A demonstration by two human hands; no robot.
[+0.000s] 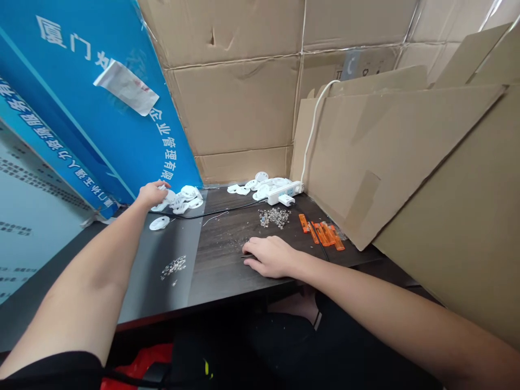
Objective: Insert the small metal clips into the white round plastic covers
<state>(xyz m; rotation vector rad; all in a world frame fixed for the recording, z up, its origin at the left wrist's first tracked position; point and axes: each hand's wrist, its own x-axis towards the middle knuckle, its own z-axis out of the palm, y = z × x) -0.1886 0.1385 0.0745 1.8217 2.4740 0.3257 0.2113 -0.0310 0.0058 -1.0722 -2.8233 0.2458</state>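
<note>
At the far left of the table, my left hand [153, 194] reaches into a heap of white plastic parts [187, 199]. Its fingers are curled on a white piece at the heap's edge, partly hidden by the hand. A single round white plastic part [159, 223] lies just in front of it. My right hand [271, 257] rests on the dark tabletop, its fingers curled around a thin dark rod [246, 256], most of which is hidden. Beyond this hand lies a pile of small shiny metal pieces [275, 218]. Another small metal pile [174, 267] lies on the grey strip nearer me.
More white plastic parts [266, 185] lie at the back beside a white power strip [284, 191] with a plugged-in adapter [286, 200]. Several orange pieces [325, 234] lie at the right. A black cable [219, 210] crosses the table. Cardboard [239, 103] and a blue panel [122, 124] wall it in.
</note>
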